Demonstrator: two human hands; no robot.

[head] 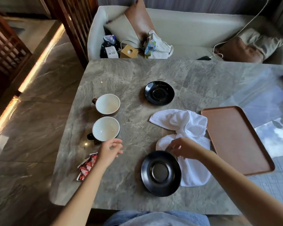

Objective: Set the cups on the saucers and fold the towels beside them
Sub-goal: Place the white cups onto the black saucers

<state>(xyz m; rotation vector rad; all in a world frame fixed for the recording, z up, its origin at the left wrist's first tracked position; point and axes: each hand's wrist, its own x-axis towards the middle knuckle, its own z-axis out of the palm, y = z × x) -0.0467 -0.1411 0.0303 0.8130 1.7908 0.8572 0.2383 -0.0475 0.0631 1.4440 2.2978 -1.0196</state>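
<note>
- Left hand: fingers loosely spread, holding nothing, forearm stretched in from the table's near edge.
- Right hand: fingers bent downward (blurred, grip unclear).

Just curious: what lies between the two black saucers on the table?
In the head view, crumpled white towels lie between the far saucer and the near saucer, the right hand over their near end.

A grey veined marble table is standing before a cream sofa, where a brown cushion is leaning against the backrest. A dark wooden slatted screen is rising at the left. Warm strip lighting is glowing along the polished stone floor, and daylight is reflecting off the table's right side.
</note>
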